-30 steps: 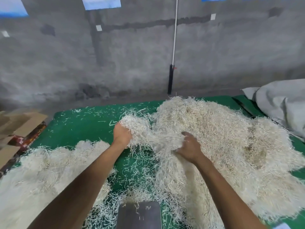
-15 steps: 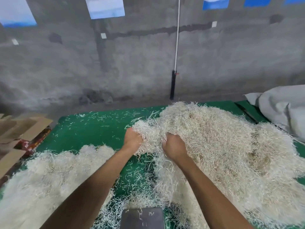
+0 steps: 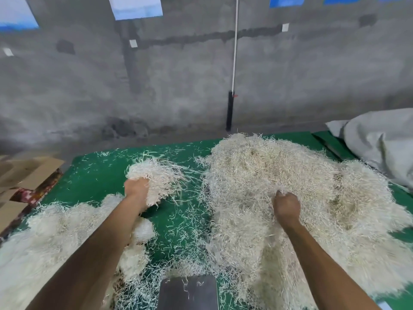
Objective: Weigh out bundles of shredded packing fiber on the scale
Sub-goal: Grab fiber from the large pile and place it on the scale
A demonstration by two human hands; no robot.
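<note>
Fiber clump (image 3: 156,180) gripped in left hand (image 3: 136,189), beyond the scale (image 3: 187,291). Right hand (image 3: 286,206) pinches the big pile (image 3: 279,175), beyond-right. Judged light, springy, shedding; grab deep.

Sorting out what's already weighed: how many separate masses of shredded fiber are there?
3: the big heap on the right, the pile on the left, and the clump in the left hand. More may be out of frame.

I see soft, even, rather dim light with no hard shadows or glare. The wide lens bows the grey wall (image 3: 201,74) and stretches the near corners. Motion blur smears the fiber bundle (image 3: 156,175) and the far-left cardboard (image 3: 26,173).
</note>
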